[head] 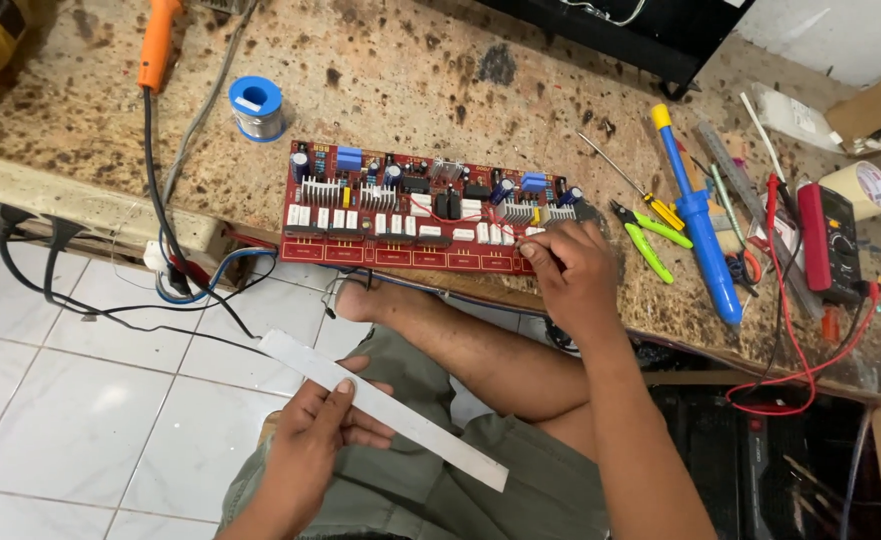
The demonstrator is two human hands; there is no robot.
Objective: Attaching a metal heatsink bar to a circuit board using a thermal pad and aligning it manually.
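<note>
Left hand point(315, 440): fingers closed round a long flat metal strip point(385, 408), gripped near its middle and held level over the lap, off the worktop, pointing from the tiled floor point(70, 400) side toward the right knee.

Right hand point(570, 275): fingertips drawn together at the lower right corner of the red circuit board point(420, 215); whether they pinch a lead or small part there cannot be told.

Red circuit board: lies flat along the front edge of the worktop point(410, 80), populated with white block resistors, finned heat sinks and capacitors.

Step in hand, by judgement: fitting or adjusting work at the board's right end, with the strip kept ready. Bringing the strip to the board would call for lining it up along the component row without snagging the wires.

Right of the board: green-handled cutters point(650, 235), blue desoldering pump point(698, 220), small screwdriver point(625, 180), multimeter point(835, 240) with red lead.

Back left of the worktop: spool of solder wire point(256, 106), orange-handled soldering iron point(157, 40).

Far right edge: roll of tape point(860, 188).
</note>
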